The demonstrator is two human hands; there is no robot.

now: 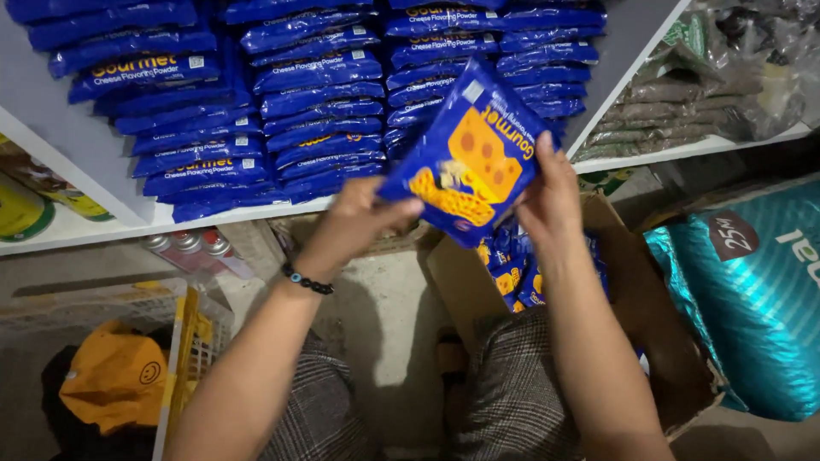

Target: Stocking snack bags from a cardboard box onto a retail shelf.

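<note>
One blue packet (468, 158) gripped by left hand (363, 218) and right hand (547, 198), before three shelved stacks (320, 94).

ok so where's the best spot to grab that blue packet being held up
By its two lower corners, coming from below on each side. The blue packet is flat, limp and tilted, face towards the camera. The left hand pinches the lower left corner, the right hand the lower right edge, keeping it spread.
</note>
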